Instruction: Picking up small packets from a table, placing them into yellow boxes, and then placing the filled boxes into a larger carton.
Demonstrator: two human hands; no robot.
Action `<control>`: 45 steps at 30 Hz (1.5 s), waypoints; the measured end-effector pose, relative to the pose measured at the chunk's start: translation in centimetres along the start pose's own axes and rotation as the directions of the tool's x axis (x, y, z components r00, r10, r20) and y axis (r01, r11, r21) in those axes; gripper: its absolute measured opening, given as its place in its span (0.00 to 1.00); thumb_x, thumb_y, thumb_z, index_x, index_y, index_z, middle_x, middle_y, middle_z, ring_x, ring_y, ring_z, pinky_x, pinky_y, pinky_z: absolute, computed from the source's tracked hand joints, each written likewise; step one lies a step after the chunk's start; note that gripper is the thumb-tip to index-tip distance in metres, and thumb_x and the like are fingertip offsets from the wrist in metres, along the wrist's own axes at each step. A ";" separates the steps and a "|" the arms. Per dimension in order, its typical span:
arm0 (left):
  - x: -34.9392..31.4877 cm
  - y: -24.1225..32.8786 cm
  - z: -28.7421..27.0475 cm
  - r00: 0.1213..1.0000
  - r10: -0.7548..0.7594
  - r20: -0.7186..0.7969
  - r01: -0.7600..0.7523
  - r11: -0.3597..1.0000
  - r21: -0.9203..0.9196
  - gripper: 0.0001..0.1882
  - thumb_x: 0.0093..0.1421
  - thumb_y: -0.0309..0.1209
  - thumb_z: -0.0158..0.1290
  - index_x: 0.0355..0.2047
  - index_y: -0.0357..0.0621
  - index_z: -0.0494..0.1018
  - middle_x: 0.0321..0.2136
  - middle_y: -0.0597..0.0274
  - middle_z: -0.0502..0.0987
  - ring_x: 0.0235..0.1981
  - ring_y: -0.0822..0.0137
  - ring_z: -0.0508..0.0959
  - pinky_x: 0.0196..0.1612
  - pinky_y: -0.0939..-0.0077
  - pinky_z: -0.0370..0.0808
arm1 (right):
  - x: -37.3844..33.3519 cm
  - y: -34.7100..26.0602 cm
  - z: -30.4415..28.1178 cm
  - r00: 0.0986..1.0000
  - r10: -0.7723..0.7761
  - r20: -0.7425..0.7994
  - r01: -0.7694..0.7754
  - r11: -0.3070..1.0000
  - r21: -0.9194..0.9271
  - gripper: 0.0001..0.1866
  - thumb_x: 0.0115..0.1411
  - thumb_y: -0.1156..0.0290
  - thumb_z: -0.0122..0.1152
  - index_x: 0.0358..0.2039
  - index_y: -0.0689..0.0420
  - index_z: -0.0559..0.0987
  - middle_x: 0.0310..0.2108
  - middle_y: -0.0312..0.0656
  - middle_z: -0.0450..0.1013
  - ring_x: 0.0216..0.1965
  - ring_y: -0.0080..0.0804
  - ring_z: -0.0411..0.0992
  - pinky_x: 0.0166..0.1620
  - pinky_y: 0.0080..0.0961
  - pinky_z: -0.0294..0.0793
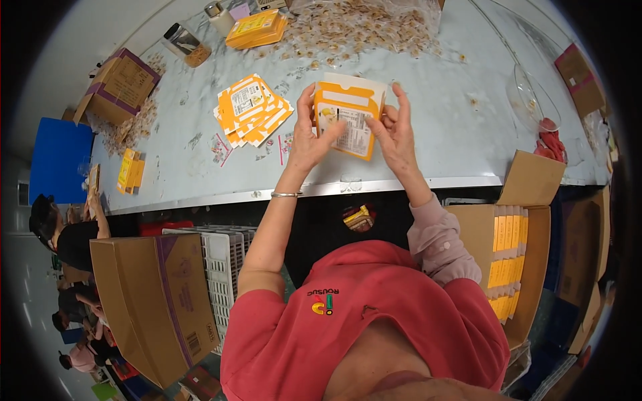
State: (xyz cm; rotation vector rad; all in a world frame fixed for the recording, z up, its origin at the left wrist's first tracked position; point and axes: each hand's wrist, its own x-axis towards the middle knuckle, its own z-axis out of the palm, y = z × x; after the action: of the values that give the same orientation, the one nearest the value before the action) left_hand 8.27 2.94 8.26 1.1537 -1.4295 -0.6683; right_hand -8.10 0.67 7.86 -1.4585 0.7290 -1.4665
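Both hands hold one small orange and white carton (348, 119) just above the near part of the pale worktop (441, 134), in the middle of the view. The left hand (309, 137) pinches the carton's left side, thumb on the printed front and fingers behind. The right hand (396, 134) pinches the right side the same way, with its thumb on the label. The top flap stands open and shows white inside.

It looks like the carton is being folded into shape. To do this well, each grip should sit close to the fold lines, so the thin card bends where it is meant to and does not crease in the wrong place. Press softly and evenly on both sides, or the carton may twist.

A fanned stack of flat cartons (253, 110) lies on the worktop to the left. More lie in a neat orange pile (256, 29) at the far side, beside a heap of small pale pieces (361, 30). A big brown box (505, 264) at the near right holds rows of finished orange cartons.
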 end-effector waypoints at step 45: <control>-4.0 0.5 0.8 0.998 0.037 0.047 -0.045 0.982 0.185 0.29 0.45 0.47 0.63 0.37 0.37 0.68 0.28 0.60 0.72 0.29 0.67 0.73 0.33 0.76 0.70 | 1.7 -3.7 -5.4 0.693 0.146 0.706 0.540 0.543 -0.642 0.08 0.56 0.74 0.50 0.38 0.55 0.71 0.23 0.46 0.72 0.25 0.46 0.73 0.28 0.38 0.71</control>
State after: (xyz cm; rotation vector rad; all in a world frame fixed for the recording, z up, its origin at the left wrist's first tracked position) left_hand 6.94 6.59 6.95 1.2573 -1.5742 -0.5416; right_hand -13.90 -0.34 11.23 -2.7348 0.7766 -0.5052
